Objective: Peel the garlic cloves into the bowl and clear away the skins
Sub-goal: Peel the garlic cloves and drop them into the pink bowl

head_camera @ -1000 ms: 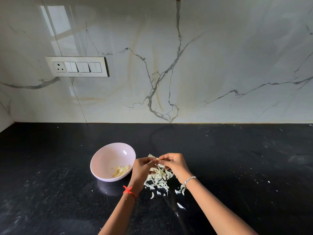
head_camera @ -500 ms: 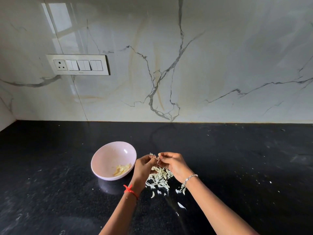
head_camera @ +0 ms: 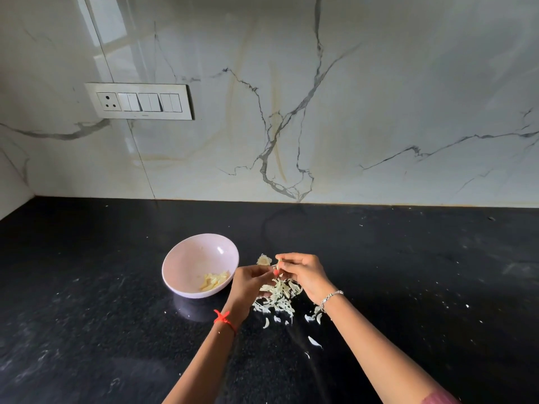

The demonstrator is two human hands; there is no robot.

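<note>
Nearby: bowl [head_camera: 186, 258] just left of skins [head_camera: 277, 295]; switch panel [head_camera: 140, 102] on backsplash [head_camera: 379, 97].

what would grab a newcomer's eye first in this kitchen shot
Mid-counter, the left hand and right hand pinch a garlic clove over a pale pile of skins. Just left of them sits a pink bowl with peeled cloves inside, bright against the black countertop. A veined marble wall fills the background.

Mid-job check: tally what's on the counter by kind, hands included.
Pink bowl: 1
Hands: 2, left hand and right hand
Garlic clove pinched by both: 1
Skin pile: 1
Total: 5
Peeled cloves in the bowl: too heaped to count.
</note>
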